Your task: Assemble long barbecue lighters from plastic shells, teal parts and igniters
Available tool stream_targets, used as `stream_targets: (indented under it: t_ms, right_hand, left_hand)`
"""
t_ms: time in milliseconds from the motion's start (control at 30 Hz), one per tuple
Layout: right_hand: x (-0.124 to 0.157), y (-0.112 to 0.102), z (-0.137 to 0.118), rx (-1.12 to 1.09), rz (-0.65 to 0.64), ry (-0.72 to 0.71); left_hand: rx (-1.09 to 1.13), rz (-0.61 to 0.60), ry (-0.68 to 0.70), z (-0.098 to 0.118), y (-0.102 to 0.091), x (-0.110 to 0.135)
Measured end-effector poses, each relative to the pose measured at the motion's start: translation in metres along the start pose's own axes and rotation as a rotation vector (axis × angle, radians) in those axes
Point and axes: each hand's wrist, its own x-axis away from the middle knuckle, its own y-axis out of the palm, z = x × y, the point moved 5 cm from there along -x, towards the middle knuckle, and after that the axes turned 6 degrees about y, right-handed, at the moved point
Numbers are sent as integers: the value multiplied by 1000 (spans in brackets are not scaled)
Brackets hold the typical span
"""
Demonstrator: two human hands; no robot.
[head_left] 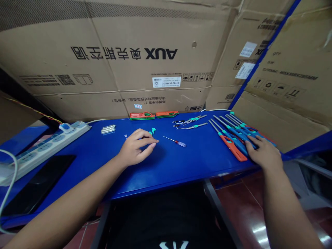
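My left hand (pixel 137 147) hovers over the blue table with its fingers loosely curved and the thumb a little apart; nothing shows between them. Just beyond it lie small green plastic parts (pixel 153 131), and to its right a screwdriver (pixel 177 142) with a clear handle. At the right end of the table, my right hand (pixel 264 152) is on the handle of a blue long-necked lighter (pixel 240 143), fingers curled over it. Several similar lighters lie side by side there, the nearest an orange one (pixel 233 148). My right palm hides some of the handles.
Orange-and-green handle shells (pixel 142 116) lie at the back, near metal lighter tubes with wires (pixel 194 126). Silvery cylinders (pixel 108 129) lie at left. A power strip (pixel 49 145) and a black phone (pixel 38 183) occupy the left end. Cardboard (pixel 124 76) walls the back and right.
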Motion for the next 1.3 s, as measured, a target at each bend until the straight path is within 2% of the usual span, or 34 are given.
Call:
stream_targets:
  t_ms: [133, 200, 267, 367, 533, 800, 900, 1100, 1200, 1300]
  right_hand:
    - [9, -15, -11, -35, 186, -59]
    - [20, -20, -21, -85, 221, -135]
    - [31, -16, -32, -109, 126, -182]
    - [43, -8, -45, -35, 27, -157]
    - [48, -7, -53, 80, 75, -62]
    - [47, -5, -55, 129, 57, -103]
    - [44, -7, -53, 78, 7, -113]
    - [36, -10, -40, -214, -128, 12]
    - [37, -10, -38, -265, -77, 38]
    - [37, -11, -33, -225, 74, 112]
  left_hand:
    - [-8, -13, -10, 0, 0, -1]
    - [-7, -18, -17, 0, 0, -1]
    - [-3, -22, -21, 0, 1, 0]
    - [6, -31, -19, 0, 2, 0]
    - [0, -34, -24, 0, 1, -1]
    - [8, -45, -8, 1, 2, -1]
    - [13, -53, -6, 1, 3, -1]
    - [9, -57, -7, 1, 3, -2]
    - [17, -64, -14, 0, 3, -1]
    - [20, -61, -17, 0, 3, -1]
